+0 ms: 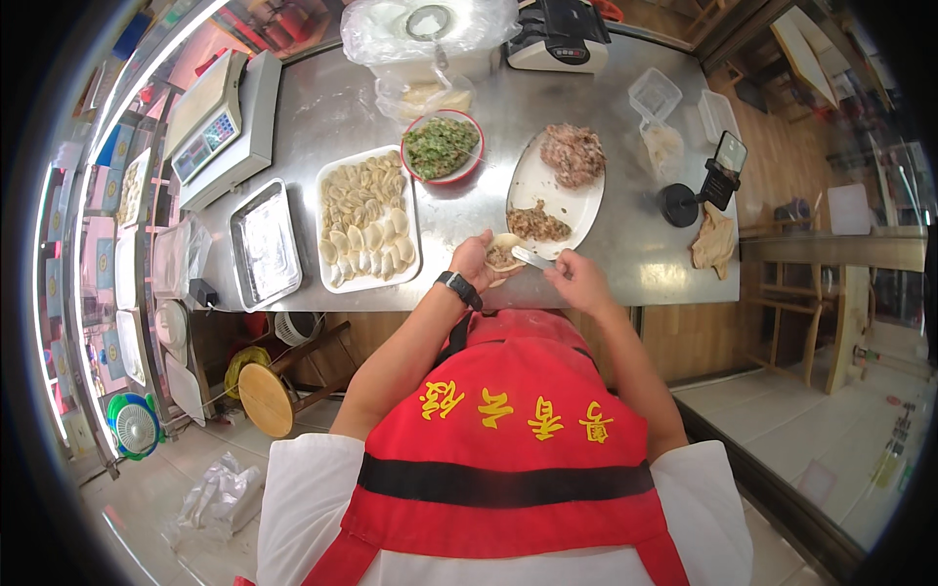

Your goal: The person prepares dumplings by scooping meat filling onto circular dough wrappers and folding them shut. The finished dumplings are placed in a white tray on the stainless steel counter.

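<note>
My left hand (475, 262), with a watch at its wrist, holds a round dumpling wrapper (506, 240) with meat filling on it. In my right hand (579, 280) is a flat metal spatula (533, 258), its blade over the wrapper's right edge. Just beyond, an oval white plate (541, 162) bears a large mound of minced meat (573, 155) and a smaller heap of filling (539, 222). Left of my hands, a white tray (412, 272) holds many folded dumplings (364, 187). A red-rimmed bowl (481, 135) of chopped green filling (440, 148) stands between tray and plate.
An empty metal tray (296, 269) lies left, near a digital scale (209, 143). At the back are a plastic-covered container (403, 62) and a black-and-white machine (558, 55). Plastic boxes (654, 95), a phone on a stand (725, 165) and a cloth (712, 242) are right.
</note>
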### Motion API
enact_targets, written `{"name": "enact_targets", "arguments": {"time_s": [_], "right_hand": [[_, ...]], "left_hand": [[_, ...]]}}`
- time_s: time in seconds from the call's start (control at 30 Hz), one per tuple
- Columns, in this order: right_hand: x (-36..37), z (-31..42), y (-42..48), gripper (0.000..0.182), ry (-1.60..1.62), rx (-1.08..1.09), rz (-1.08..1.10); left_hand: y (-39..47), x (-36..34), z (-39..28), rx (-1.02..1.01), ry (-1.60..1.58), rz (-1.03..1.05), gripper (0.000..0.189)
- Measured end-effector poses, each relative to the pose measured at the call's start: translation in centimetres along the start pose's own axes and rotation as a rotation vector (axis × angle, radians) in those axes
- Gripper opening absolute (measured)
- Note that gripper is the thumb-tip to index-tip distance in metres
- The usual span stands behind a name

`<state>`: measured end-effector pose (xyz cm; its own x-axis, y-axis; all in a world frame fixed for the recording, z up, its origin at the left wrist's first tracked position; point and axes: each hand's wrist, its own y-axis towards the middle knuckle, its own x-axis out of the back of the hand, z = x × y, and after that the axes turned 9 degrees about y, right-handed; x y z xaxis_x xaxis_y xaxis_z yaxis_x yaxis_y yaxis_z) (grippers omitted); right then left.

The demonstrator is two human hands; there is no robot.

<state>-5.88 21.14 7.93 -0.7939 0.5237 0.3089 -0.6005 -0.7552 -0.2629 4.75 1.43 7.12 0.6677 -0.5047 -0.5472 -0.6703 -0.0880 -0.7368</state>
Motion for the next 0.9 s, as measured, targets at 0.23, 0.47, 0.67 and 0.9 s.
{"name": "enact_targets", "arguments": {"time_s": [0.23,0.47,0.67,0.9], "right_hand": [[-1.2,1.9,1.2,0.025,-0.145,0.155,0.118],[0.8,0.0,3.0,0.028,0.217,-0.005,0.222],[0.0,-1.7,3.9,0.027,0.27,0.037,0.195],[-1.5,0.9,1.5,0.028,0.123,0.107,0.2]], "left_hand": [[0.3,0.4,0.5,0.028,0.035,0.003,0.047],[-0.6,0.6,0.4,0.003,-0.008,0.046,0.046],[-1.5,0.5,0.1,-0.052,0.093,0.038,0.05],[-1.1,1.4,0.2,-0.067,0.082,0.065,0.048]]}}
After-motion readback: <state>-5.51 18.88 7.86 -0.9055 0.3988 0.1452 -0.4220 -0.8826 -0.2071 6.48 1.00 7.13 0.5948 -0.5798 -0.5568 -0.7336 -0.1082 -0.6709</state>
